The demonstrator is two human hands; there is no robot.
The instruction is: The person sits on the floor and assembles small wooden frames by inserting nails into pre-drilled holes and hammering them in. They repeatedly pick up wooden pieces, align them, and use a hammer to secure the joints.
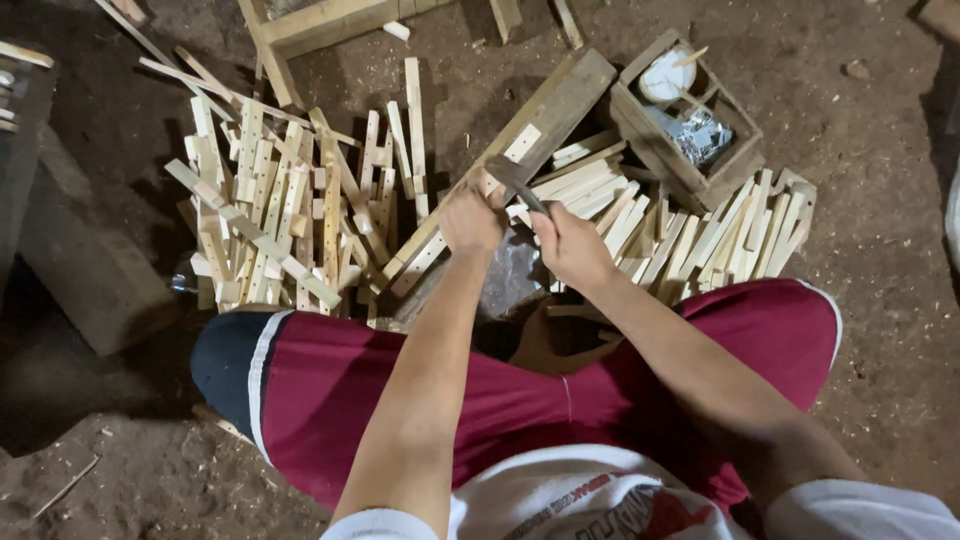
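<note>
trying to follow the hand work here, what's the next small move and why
Probably draw the dark blade down along the wood strip. The right hand holds the blade against it, while the left hand pins it on the plank.

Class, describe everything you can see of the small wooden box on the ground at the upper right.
The wooden box is small, open-topped and made of rough, dull planks, split by a divider into two compartments. It sits skewed on the dirt floor, against the pile of pale sticks. One compartment holds a round white object, the other crumpled silvery foil. Neither hand touches it.
</note>
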